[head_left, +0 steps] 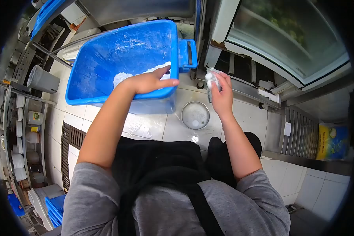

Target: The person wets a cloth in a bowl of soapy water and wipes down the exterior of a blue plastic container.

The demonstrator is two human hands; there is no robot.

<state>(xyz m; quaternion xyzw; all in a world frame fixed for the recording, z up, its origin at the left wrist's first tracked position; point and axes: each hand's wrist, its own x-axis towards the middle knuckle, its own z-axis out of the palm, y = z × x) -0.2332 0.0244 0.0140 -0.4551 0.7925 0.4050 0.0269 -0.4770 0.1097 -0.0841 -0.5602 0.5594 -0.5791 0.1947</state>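
Observation:
A large blue plastic bin (106, 57) is tipped over the floor, its open mouth towards me and white suds or residue inside. My left hand (145, 81) grips its near right corner, thumb over the rim and fingers partly hidden inside. To the right of the bin, my right hand (223, 94) is closed around a foamy grey-white scrubbing pad (211, 78), whose exact kind is hard to make out. Between my hands, a round metal bowl (195, 115) with cloudy liquid stands on the wet tiles.
A glass-doored cabinet (287, 35) rises at the right. Below it, a metal rack (299, 131) holds a yellow and blue bag (332, 141). Shelves with containers (33, 135) line the left, beside a grey bucket (43, 80). A dark floor grate (71, 135) lies left of my legs.

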